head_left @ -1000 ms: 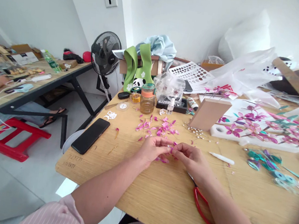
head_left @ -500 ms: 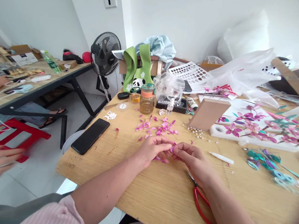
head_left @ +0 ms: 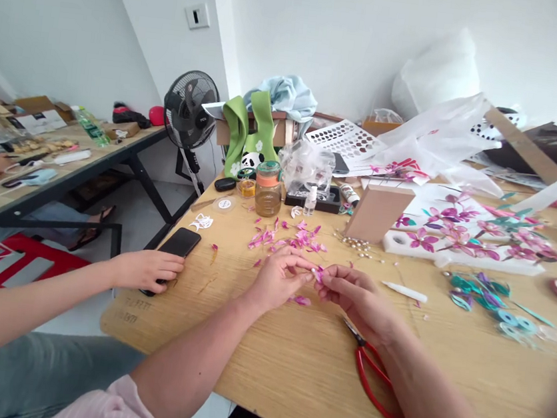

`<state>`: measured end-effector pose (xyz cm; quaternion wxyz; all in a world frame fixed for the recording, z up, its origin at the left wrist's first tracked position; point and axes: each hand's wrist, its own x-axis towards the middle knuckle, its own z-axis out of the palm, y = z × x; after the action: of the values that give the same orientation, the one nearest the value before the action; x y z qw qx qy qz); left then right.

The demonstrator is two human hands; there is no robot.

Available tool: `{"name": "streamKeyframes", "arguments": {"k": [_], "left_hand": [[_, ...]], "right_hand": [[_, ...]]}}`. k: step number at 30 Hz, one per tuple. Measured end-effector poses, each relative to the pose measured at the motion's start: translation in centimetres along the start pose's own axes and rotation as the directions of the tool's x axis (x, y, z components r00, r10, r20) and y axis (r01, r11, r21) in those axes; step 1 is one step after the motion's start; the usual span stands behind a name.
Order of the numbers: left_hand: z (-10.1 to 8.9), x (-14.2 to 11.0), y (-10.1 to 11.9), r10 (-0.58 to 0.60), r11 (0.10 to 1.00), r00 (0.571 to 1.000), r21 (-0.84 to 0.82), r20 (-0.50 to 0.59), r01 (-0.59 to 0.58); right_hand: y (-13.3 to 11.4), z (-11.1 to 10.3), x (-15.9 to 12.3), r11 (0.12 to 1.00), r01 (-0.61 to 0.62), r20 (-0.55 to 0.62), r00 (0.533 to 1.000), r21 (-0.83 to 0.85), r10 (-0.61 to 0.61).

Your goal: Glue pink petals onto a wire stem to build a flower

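Note:
Above the wooden table, my left hand [head_left: 278, 279] and my right hand [head_left: 352, 294] meet fingertip to fingertip. Both pinch a small purple petal piece [head_left: 320, 275]; a tiny pale dot shows at its left side, too small to make out. Under the fingers lies another purple petal [head_left: 301, 300]. Just beyond my hands, loose pink-purple petals [head_left: 300, 239] are scattered. Red-handled scissors [head_left: 360, 373] rest beside my right wrist, partly hidden by the forearm. A white pen-like tube [head_left: 404, 291] lies to the right, and pearl-tipped stems [head_left: 359, 246] lie farther back.
Another person's hand [head_left: 148, 269] rests on a black phone [head_left: 181, 243] at the table's left edge. A jar [head_left: 267, 197] and small bottle [head_left: 310, 202] stand behind the petals. Finished-looking pink flowers [head_left: 423, 239] lie at right by a brown block [head_left: 379, 214] and teal pieces [head_left: 480, 289].
The other person's hand has come in from the left and now rests on the phone. My hands still pinch the purple piece, slightly turned. The view has shifted a little.

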<state>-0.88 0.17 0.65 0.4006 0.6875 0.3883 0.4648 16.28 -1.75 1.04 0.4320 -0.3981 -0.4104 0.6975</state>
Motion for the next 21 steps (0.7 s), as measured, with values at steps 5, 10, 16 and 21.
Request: {"name": "streamKeyframes", "arguments": {"k": [5, 10, 16, 21], "left_hand": [[0.15, -0.01, -0.35, 0.056, 0.998, 0.998, -0.027, -0.022, -0.057], [0.24, -0.06, -0.59, 0.078, 0.994, 0.994, -0.064, -0.079, -0.083], [0.30, -0.30, 0.03, 0.088, 0.996, 0.991, -0.011, -0.097, -0.089], [0.45, -0.29, 0.13, 0.093, 0.996, 0.993, 0.001, -0.078, -0.094]], "right_hand": [[0.03, -0.25, -0.02, 0.998, -0.006, 0.023, 1.000, 0.069, 0.004], [-0.07, -0.24, 0.09, 0.992, -0.013, -0.004, 1.000, 0.122, 0.014], [-0.38, 0.09, -0.04, 0.999, -0.018, 0.016, 1.000, 0.052, 0.017], [-0.38, 0.17, -0.13, 1.000, -0.017, -0.002, 1.000, 0.008, 0.017]]}}
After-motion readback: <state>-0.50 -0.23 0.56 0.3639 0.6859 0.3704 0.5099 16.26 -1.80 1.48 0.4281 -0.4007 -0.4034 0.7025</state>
